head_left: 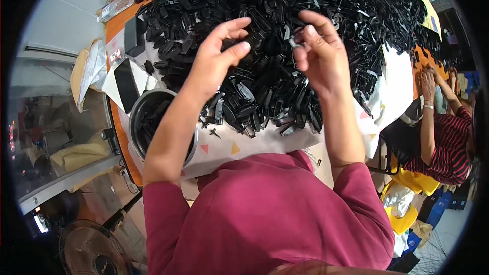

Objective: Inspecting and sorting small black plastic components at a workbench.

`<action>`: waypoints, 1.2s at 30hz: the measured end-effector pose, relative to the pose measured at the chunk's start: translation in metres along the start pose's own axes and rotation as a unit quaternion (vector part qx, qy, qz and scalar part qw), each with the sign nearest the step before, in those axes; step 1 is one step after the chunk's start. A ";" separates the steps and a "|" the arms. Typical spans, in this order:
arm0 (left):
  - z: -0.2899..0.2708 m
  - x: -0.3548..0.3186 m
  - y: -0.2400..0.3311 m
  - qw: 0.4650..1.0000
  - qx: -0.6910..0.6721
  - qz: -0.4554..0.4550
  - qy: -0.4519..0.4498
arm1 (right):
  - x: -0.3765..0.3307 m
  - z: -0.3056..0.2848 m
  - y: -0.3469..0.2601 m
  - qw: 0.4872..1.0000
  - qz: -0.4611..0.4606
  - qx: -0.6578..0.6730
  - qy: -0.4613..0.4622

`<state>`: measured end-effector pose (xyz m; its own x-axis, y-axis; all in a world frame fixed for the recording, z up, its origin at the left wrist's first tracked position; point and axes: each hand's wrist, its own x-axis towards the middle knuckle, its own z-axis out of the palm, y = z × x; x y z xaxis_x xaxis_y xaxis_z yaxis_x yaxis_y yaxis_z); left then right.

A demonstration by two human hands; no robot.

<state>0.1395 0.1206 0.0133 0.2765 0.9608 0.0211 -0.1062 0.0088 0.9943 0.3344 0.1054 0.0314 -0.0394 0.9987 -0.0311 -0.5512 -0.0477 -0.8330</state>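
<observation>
A large heap of small black plastic parts [244, 0] covers most of the table before me. Above its near middle is my left hand [216, 56], thumb and index finger spread apart and nothing visible between them. Level with it on the right, my right hand [326, 53] has its fingers curled. A small glossy dark plastic piece [294, 41] shows at its thumb and fingertips, partly hidden by them. Beside my left forearm stands a round metal bowl [133, 127] with black parts inside.
A patterned white cover [219, 155] lies on the orange table. At left are a clear bottle [116, 6], a dark phone-shaped slab [126, 86] and a black box [134, 35]. A fan [94, 249] stands lower left. Another person's hand [427, 84] works at the right.
</observation>
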 end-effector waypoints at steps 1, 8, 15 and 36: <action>0.008 -0.008 0.000 0.997 -0.066 0.013 -0.021 | -0.004 0.009 0.002 0.999 0.028 0.043 -0.003; 0.020 -0.032 0.004 0.992 -0.113 0.029 -0.053 | -0.030 0.018 0.000 0.998 0.048 -0.027 -0.028; 0.022 -0.032 0.003 0.985 0.051 0.166 0.000 | -0.033 0.019 -0.001 0.997 0.069 0.036 -0.025; 0.033 -0.046 -0.011 0.996 -0.030 0.066 0.055 | -0.043 0.021 0.020 0.973 0.073 -0.217 -0.011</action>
<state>0.1598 0.0673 0.0047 0.1502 0.9793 0.1360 -0.1922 -0.1060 0.9756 0.3078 0.0611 0.0277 -0.1112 0.9811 -0.1583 -0.1352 -0.1728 -0.9756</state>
